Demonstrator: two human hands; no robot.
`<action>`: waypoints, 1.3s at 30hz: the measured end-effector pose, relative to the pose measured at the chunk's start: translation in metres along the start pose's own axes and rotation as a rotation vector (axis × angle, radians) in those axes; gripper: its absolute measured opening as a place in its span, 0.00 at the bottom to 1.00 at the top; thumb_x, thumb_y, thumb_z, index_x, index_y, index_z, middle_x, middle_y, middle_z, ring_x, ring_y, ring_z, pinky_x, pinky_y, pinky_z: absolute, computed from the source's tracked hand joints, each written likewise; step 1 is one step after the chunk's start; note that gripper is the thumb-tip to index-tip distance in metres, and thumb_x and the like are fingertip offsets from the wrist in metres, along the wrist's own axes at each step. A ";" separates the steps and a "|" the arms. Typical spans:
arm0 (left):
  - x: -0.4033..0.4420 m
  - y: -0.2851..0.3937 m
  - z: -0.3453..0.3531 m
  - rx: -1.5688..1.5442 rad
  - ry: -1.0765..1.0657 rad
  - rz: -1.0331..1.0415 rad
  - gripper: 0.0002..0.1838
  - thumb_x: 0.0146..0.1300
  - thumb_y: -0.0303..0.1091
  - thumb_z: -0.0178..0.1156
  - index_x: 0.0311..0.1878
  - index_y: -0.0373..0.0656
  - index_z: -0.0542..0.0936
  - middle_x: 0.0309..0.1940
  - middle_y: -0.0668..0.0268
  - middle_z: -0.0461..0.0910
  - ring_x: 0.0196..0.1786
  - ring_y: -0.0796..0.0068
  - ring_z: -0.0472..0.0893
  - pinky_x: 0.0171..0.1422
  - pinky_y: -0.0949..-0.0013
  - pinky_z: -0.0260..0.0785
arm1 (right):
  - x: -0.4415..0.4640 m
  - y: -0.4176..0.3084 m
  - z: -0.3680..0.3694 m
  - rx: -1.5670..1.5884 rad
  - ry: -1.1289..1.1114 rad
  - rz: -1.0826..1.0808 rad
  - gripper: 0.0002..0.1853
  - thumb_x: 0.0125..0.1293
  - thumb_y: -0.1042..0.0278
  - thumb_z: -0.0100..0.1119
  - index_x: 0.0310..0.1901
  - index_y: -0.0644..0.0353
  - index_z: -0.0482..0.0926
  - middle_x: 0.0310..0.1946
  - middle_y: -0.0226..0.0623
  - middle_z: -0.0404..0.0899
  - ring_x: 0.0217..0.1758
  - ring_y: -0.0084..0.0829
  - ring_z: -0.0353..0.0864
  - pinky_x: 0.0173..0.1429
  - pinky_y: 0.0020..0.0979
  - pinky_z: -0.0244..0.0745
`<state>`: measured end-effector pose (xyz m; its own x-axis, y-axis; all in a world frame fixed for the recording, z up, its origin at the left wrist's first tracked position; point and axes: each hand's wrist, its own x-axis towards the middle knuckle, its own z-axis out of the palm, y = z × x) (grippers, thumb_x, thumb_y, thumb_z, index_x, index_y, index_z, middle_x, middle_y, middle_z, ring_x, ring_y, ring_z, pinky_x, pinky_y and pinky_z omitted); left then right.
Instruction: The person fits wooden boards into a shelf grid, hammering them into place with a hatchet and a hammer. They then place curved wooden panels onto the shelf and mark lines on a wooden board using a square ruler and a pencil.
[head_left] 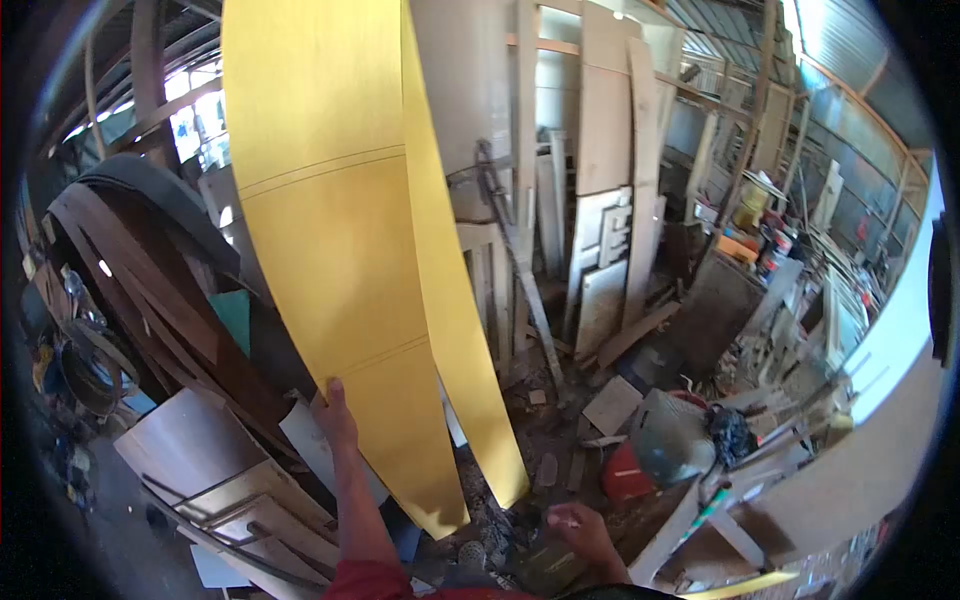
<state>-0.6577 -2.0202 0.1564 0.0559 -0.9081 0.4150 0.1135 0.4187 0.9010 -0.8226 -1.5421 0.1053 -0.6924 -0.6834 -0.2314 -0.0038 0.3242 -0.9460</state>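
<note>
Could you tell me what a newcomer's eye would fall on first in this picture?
Most likely the tall, wide yellow panel left of center, with the left hand at its lower left edge, and the narrower yellow strip beside it on the right. After that, perhaps the red container amid the clutter at lower right, beyond the right hand.

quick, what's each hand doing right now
left hand: closed on the edge of the wider yellow board
right hand: off the boards, fingers partly curled; can't tell if anything small is in it
</note>
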 end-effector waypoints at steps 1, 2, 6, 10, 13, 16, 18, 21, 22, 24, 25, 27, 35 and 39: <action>-0.018 0.005 -0.002 -0.009 0.020 0.022 0.37 0.74 0.67 0.67 0.52 0.33 0.86 0.46 0.64 0.86 0.48 0.74 0.80 0.55 0.60 0.74 | -0.003 -0.006 -0.006 -0.022 -0.008 -0.018 0.21 0.76 0.55 0.74 0.58 0.63 0.88 0.49 0.37 0.92 0.55 0.26 0.90 0.62 0.34 0.84; -0.039 0.010 0.000 -0.027 0.022 0.039 0.37 0.74 0.67 0.68 0.52 0.33 0.86 0.45 0.64 0.86 0.48 0.73 0.80 0.55 0.60 0.74 | -0.009 -0.006 -0.015 -0.041 0.003 -0.028 0.21 0.76 0.54 0.74 0.59 0.63 0.88 0.50 0.37 0.92 0.57 0.26 0.89 0.63 0.35 0.84; -0.100 0.030 -0.010 -0.089 -0.003 0.030 0.40 0.74 0.71 0.63 0.47 0.31 0.85 0.39 0.61 0.85 0.42 0.67 0.80 0.46 0.57 0.76 | -0.064 -0.002 -0.057 -0.013 0.002 -0.166 0.22 0.77 0.53 0.72 0.62 0.60 0.86 0.53 0.37 0.92 0.59 0.28 0.89 0.65 0.36 0.83; -0.169 0.045 -0.007 0.106 -0.244 0.020 0.41 0.80 0.66 0.58 0.55 0.25 0.83 0.47 0.54 0.86 0.46 0.60 0.81 0.52 0.55 0.78 | -0.152 0.024 -0.103 -0.028 0.101 -0.209 0.21 0.78 0.54 0.71 0.62 0.60 0.86 0.52 0.38 0.92 0.58 0.31 0.90 0.64 0.38 0.83; -0.301 0.097 0.057 0.180 -0.432 0.148 0.40 0.80 0.65 0.59 0.55 0.25 0.83 0.47 0.53 0.86 0.46 0.59 0.82 0.52 0.54 0.78 | -0.224 0.050 -0.134 0.001 0.174 -0.216 0.20 0.79 0.54 0.70 0.61 0.60 0.86 0.50 0.39 0.92 0.56 0.33 0.91 0.64 0.39 0.84; -0.442 0.153 0.091 0.196 -0.677 0.276 0.40 0.79 0.65 0.59 0.55 0.25 0.84 0.47 0.53 0.87 0.46 0.58 0.82 0.52 0.54 0.78 | -0.282 0.087 -0.150 0.039 0.214 -0.256 0.20 0.79 0.54 0.69 0.59 0.62 0.85 0.49 0.42 0.92 0.54 0.33 0.92 0.60 0.38 0.86; -0.523 0.189 0.096 0.185 -0.841 0.356 0.40 0.79 0.64 0.60 0.55 0.25 0.84 0.47 0.52 0.87 0.46 0.57 0.82 0.53 0.54 0.78 | -0.309 0.113 -0.154 0.125 0.224 -0.256 0.20 0.78 0.54 0.70 0.59 0.62 0.85 0.48 0.42 0.92 0.52 0.33 0.92 0.59 0.38 0.86; -0.607 0.236 0.097 0.139 -1.041 0.456 0.39 0.78 0.64 0.61 0.55 0.25 0.84 0.47 0.51 0.87 0.46 0.56 0.82 0.53 0.53 0.78 | -0.344 0.129 -0.167 0.168 0.270 -0.340 0.18 0.78 0.55 0.70 0.55 0.63 0.85 0.46 0.40 0.91 0.50 0.32 0.92 0.56 0.37 0.86; -0.629 0.246 0.095 0.124 -1.091 0.484 0.39 0.78 0.64 0.61 0.55 0.25 0.84 0.47 0.51 0.87 0.46 0.56 0.83 0.53 0.53 0.78 | -0.355 0.125 -0.171 0.174 0.265 -0.342 0.18 0.78 0.56 0.70 0.54 0.64 0.85 0.45 0.40 0.91 0.49 0.31 0.91 0.55 0.36 0.85; -0.658 0.263 0.090 0.097 -1.173 0.516 0.39 0.77 0.63 0.62 0.55 0.25 0.84 0.47 0.51 0.87 0.46 0.55 0.83 0.53 0.53 0.79 | -0.364 0.122 -0.176 0.193 0.261 -0.367 0.17 0.77 0.57 0.70 0.53 0.65 0.85 0.44 0.40 0.91 0.49 0.32 0.90 0.55 0.36 0.84; -0.671 0.268 0.086 0.087 -1.207 0.527 0.39 0.77 0.63 0.62 0.55 0.25 0.84 0.47 0.50 0.87 0.46 0.55 0.83 0.53 0.53 0.79 | -0.367 0.122 -0.177 0.193 0.269 -0.369 0.17 0.77 0.57 0.70 0.54 0.63 0.85 0.44 0.39 0.91 0.49 0.31 0.90 0.56 0.36 0.84; -0.691 0.278 0.082 0.054 -1.268 0.554 0.38 0.77 0.63 0.62 0.55 0.25 0.85 0.47 0.50 0.87 0.46 0.54 0.83 0.53 0.52 0.79 | -0.372 0.122 -0.180 0.190 0.292 -0.374 0.17 0.78 0.55 0.68 0.55 0.61 0.86 0.45 0.35 0.91 0.50 0.29 0.90 0.57 0.36 0.83; -0.706 0.280 0.070 -0.034 -1.416 0.614 0.37 0.75 0.62 0.64 0.55 0.25 0.85 0.47 0.48 0.88 0.47 0.51 0.84 0.54 0.51 0.79 | -0.373 0.129 -0.158 0.195 0.460 -0.403 0.17 0.76 0.56 0.70 0.53 0.63 0.86 0.42 0.39 0.91 0.47 0.34 0.91 0.53 0.38 0.84; -0.705 0.279 0.066 -0.059 -1.447 0.622 0.37 0.74 0.61 0.66 0.54 0.25 0.86 0.47 0.47 0.88 0.47 0.49 0.84 0.54 0.51 0.79 | -0.397 0.132 -0.149 0.068 0.543 -0.298 0.17 0.75 0.57 0.71 0.51 0.64 0.86 0.42 0.41 0.91 0.45 0.35 0.91 0.51 0.38 0.83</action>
<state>-0.7306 -1.2631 0.1235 -0.8475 0.1800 0.4993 0.4736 0.6810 0.5585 -0.6553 -1.1306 0.1065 -0.9367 -0.3024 0.1766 -0.2200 0.1158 -0.9686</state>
